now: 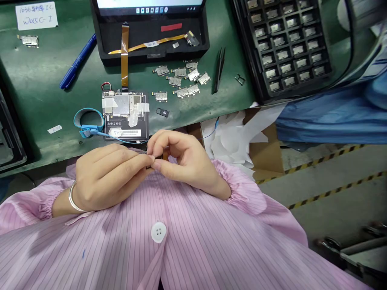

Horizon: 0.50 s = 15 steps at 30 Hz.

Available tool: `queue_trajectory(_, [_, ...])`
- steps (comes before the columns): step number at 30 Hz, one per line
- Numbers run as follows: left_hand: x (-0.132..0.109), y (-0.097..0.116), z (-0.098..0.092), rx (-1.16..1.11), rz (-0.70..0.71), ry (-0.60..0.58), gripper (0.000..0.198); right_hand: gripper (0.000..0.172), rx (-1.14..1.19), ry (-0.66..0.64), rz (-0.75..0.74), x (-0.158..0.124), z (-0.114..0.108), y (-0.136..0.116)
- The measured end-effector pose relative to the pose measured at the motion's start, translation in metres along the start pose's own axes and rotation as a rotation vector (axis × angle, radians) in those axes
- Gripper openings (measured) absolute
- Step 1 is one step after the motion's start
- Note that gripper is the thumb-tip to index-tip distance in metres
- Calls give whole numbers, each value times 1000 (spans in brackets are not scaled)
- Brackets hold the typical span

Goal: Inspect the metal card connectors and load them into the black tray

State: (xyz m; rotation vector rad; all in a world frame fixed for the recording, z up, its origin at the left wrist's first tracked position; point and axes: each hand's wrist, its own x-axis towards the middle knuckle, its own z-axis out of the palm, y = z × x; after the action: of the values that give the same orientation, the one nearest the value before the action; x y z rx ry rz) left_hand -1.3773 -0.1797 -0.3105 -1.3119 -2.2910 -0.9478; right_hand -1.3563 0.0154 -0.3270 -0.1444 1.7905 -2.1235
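Note:
Close to my body, just off the table's front edge, my left hand [107, 175] and my right hand [189, 159] meet fingertip to fingertip. Both pinch a small dark part [158, 157], mostly hidden by the fingers, with a bit of orange beside it. Just beyond them lies a circuit board on a black battery [125, 125], taped in places and joined by an orange ribbon cable [124, 56] to a screen unit. A black card tray [162, 112] rests right of the battery, below several small silver metal modules [182, 92].
Black tweezers [219, 70] lie right of the modules, near a small dark frame [240, 79]. A black compartment tray [290, 52] holds more modules. At left are a blue pen [78, 62] and a blue wrist strap [87, 121]. Below the table edge stands a carton with paper [229, 141].

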Motion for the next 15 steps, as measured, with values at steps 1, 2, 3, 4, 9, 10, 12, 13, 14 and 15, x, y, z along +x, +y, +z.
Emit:
queue_trajectory(1, [0,0,-1,-3,4,-11,10,19,9,-5,-6,0,0,1])
queue_trajectory(2, [1,0,-1,-9,7,-16,9,18,15,-10,-12,0,-1,1])
queue_trajectory(3, [1,0,-1,-19,8,-10,9,18,21,-16,-17,0,-1,1])
queue_trajectory(4, [1,0,0,-33,4,4,9,17,25,-20,-22,0,-2,2])
queue_trajectory(9, [-4,0,4,-100,-64,82,14,11,48,-23,-54,-2,-4,2])
queue_trajectory(10, [-5,0,5,-113,-76,81,16,10,47,-21,-57,-2,-4,2])
queue_trajectory(12, [-6,1,7,-138,-108,71,18,9,24,0,-60,-2,-3,3])
queue_trajectory(13, [-7,2,7,-146,-126,65,20,9,-4,25,-69,-3,-2,3])
queue_trajectory(14, [-7,2,8,-152,-149,55,21,8,-44,60,-82,-3,-1,2])
queue_trajectory(15, [-7,3,8,-159,-181,38,22,7,-96,100,-101,-3,0,2])
